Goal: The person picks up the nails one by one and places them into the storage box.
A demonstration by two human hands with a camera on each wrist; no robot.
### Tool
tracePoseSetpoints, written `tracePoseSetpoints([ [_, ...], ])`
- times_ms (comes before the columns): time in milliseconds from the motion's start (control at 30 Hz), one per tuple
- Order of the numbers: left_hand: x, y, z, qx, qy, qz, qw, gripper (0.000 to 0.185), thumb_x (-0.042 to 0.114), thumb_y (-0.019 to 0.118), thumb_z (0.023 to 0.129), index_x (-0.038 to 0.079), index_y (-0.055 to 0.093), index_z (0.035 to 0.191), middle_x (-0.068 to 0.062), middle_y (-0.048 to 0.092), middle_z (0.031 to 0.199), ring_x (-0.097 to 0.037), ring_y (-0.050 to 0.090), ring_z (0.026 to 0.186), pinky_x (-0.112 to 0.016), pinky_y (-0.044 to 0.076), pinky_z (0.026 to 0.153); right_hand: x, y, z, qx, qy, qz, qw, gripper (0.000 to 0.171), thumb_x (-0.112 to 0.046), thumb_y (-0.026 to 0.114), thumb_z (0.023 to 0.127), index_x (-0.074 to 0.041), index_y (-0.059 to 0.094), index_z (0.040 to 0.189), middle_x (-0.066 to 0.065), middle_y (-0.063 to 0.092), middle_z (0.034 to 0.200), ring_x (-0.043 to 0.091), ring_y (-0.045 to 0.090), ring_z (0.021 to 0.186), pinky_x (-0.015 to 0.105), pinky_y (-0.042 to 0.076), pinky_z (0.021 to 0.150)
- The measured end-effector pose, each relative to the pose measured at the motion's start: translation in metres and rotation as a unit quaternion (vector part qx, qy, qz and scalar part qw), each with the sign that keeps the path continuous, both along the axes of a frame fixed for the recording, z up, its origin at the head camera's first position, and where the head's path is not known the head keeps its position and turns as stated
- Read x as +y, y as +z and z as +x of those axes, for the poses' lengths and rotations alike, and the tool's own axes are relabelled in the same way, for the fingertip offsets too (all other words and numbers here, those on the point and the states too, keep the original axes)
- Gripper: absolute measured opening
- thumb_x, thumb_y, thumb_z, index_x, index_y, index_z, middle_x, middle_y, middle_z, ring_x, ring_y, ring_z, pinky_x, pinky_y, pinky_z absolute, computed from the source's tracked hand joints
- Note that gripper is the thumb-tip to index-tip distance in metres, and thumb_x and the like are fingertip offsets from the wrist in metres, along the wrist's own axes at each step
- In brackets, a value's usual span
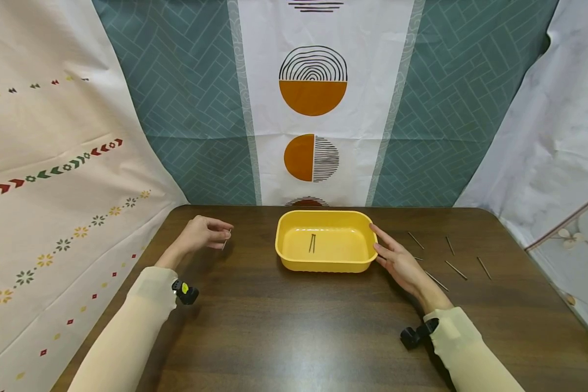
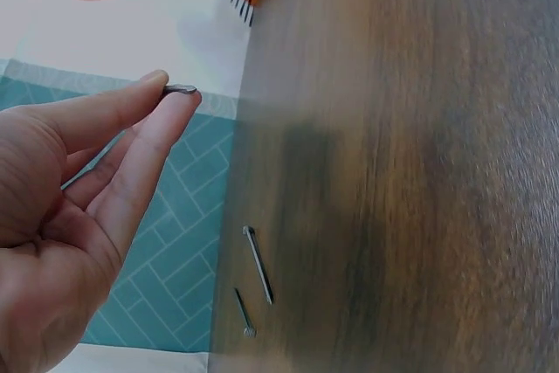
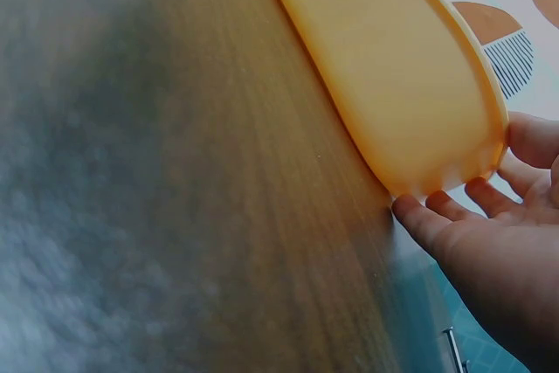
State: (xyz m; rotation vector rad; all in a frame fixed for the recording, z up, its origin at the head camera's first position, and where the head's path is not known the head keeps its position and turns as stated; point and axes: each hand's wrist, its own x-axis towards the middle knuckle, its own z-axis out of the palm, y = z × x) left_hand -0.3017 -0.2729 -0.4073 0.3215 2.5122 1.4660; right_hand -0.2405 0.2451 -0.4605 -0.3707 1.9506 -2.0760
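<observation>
My left hand (image 1: 202,235), above the table's left side, pinches a thin metal nail (image 2: 181,89) between thumb and fingertip. Two more nails (image 2: 258,265) lie on the wood in the left wrist view. A yellow plastic basin (image 1: 323,266) stands at the table's far middle, with two nails (image 1: 312,243) side by side on its floor. Against the basin's right end rests my right hand (image 1: 403,264), its fingers fairly straight and their fingertips (image 3: 407,205) touching the outer wall and rim. Whether any finger reaches inside the rim, I cannot tell.
Several loose nails (image 1: 456,270) lie scattered on the dark wooden table (image 1: 294,326), to the right of my right hand and partly behind it. Patterned cloth (image 1: 196,109) hangs along the table's back edge and at both sides.
</observation>
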Motion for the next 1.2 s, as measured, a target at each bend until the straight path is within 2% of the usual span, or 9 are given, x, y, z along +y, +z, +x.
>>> tracePoseSetpoints([
  [367,0.013,0.003,-0.004,-0.008,0.012,0.042,0.999,0.04,0.003,0.07,0.099,-0.014,0.061,0.135,-0.035,0.06,0.136,-0.047,0.064,0.121,-0.036,0.062,0.081,0.0,0.0,0.0,0.001,0.001,0.003,1.0,0.061,-0.016,0.038,0.114,-0.013,0.009,0.169,0.009,-0.004,0.175,0.034,0.003,0.159,0.06,0.012,0.124],
  [633,0.022,0.003,-0.005,-0.02,0.018,0.062,0.9977,0.042,0.002,0.07,0.099,-0.014,0.06,0.136,-0.035,0.058,0.138,-0.041,0.066,0.12,-0.036,0.061,0.083,0.0,0.0,0.0,0.003,0.0,0.003,1.0,0.062,-0.018,0.039,0.114,-0.013,0.01,0.169,0.008,-0.004,0.175,0.033,0.003,0.159,0.059,0.013,0.124],
  [833,0.029,0.005,-0.005,-0.019,0.013,0.084,0.9962,0.036,0.0,0.068,0.099,-0.012,0.064,0.132,-0.035,0.059,0.137,-0.042,0.065,0.121,-0.037,0.062,0.083,0.0,0.0,0.0,0.005,0.0,0.004,1.0,0.062,-0.019,0.04,0.114,-0.014,0.01,0.169,0.008,-0.004,0.175,0.033,0.003,0.159,0.059,0.014,0.124],
  [1067,0.04,0.006,-0.008,-0.017,0.014,0.09,0.9957,0.034,-0.001,0.069,0.098,-0.01,0.066,0.131,-0.024,0.067,0.129,-0.041,0.066,0.119,-0.038,0.062,0.082,0.0,0.001,0.0,0.002,-0.001,0.003,1.0,0.063,-0.02,0.041,0.114,-0.013,0.01,0.169,0.008,-0.004,0.175,0.033,0.003,0.159,0.059,0.014,0.124],
  [1200,0.046,0.007,-0.011,-0.017,0.017,0.087,0.9959,0.036,0.0,0.069,0.098,-0.01,0.065,0.132,-0.026,0.066,0.131,-0.039,0.067,0.117,-0.039,0.062,0.081,0.0,0.001,0.0,0.001,-0.001,0.002,1.0,0.063,-0.02,0.041,0.114,-0.013,0.01,0.169,0.008,-0.004,0.175,0.033,0.004,0.159,0.059,0.014,0.124],
])
